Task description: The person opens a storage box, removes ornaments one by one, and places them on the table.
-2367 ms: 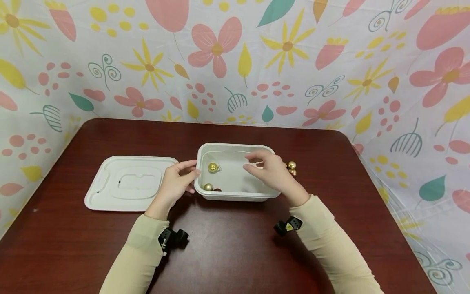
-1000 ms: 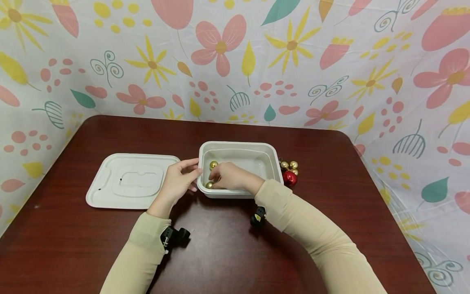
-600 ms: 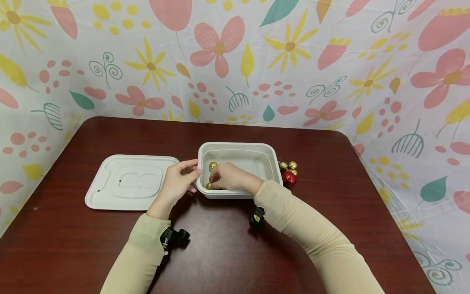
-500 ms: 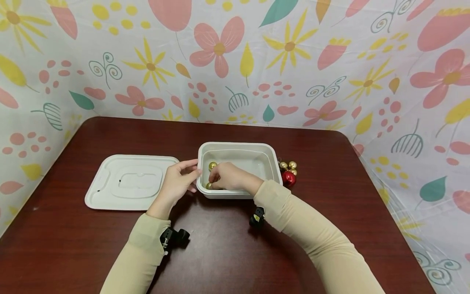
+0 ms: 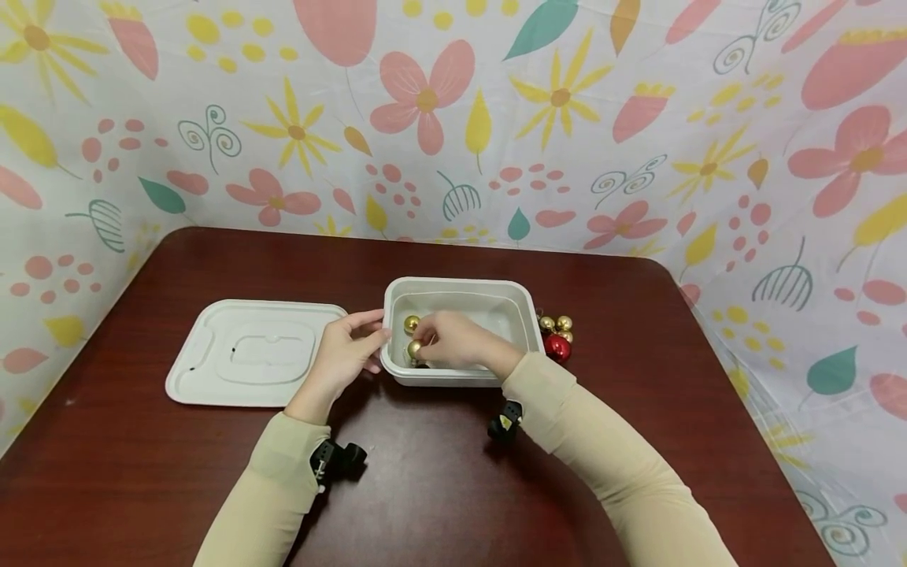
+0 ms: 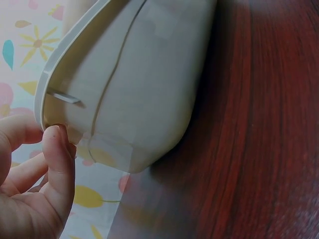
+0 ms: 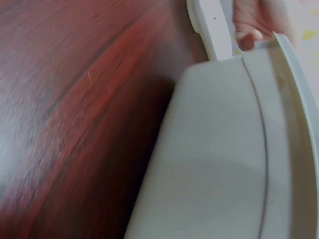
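Observation:
A pale plastic box (image 5: pixel 460 379) stands uncovered on the table. My left hand (image 5: pixel 338 358) pinches its left rim between thumb and fingers; in the left wrist view the thumb (image 6: pixel 59 154) lies against the outside below the rim. My right hand (image 5: pixel 457 340) reaches into the box's left half and pinches a gold ball ornament (image 5: pixel 415 349) at the fingertips. Behind it, a second gold ball ornament (image 5: pixel 412 324) lies on the box floor. A small dark spot by the front wall is too hidden to tell. In the right wrist view the box's wall (image 7: pixel 209 149) hides the right hand.
The white lid (image 5: pixel 255 350) lies flat on the dark wooden table (image 5: pixel 425 488), left of the box. Close to the box's right side sit a red ball ornament (image 5: pixel 557 348) and several small gold balls (image 5: pixel 564 323). A flowered cloth (image 5: pixel 453 142) hangs behind the table.
My right hand went from above the box's right side down into its left part. Since half a second ago it has shifted slightly right, lifting a gold ball ornament into sight. My left hand stayed put.

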The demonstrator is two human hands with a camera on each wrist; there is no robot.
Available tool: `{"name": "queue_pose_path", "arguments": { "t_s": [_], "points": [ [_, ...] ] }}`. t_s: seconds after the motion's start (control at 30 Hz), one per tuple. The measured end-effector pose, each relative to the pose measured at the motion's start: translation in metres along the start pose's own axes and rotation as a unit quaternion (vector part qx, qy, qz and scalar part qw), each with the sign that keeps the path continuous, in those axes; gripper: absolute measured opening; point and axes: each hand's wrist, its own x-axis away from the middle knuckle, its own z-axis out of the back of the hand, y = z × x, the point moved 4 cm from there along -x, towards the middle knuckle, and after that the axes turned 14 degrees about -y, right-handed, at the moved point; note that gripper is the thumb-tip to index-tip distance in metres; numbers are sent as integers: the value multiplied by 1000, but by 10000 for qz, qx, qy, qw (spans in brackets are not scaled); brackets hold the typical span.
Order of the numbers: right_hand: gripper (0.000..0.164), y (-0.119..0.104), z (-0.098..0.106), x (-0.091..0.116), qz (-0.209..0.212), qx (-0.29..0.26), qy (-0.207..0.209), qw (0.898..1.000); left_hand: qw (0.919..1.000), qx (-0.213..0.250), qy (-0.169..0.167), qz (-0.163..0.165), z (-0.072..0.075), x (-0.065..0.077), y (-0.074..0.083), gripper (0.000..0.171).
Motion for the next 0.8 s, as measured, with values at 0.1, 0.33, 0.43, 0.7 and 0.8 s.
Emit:
{"name": "queue_pose_path", "arguments": {
  "t_s": [0.1,0.33,0.43,0.7,0.8],
  "points": [
    [12,7,4,10,-23,-122,227,9997,10000,12,22,-18,0,-1,-1,39],
    [15,22,12,33,87,-388,751,9964,10000,-4,46,47,-1,-2,-4,39],
    [15,28,16,42,80,-452,1007,9939,10000,-14,49,68,-1,-1,-4,38],
    [20,44,33,79,199,-950,1612,9821,10000,-5,27,31,-2,0,-2,39],
    [22,52,40,92,81,-1074,1796,9778,10000,3,51,18,-1,0,-1,39]
  ]
}}
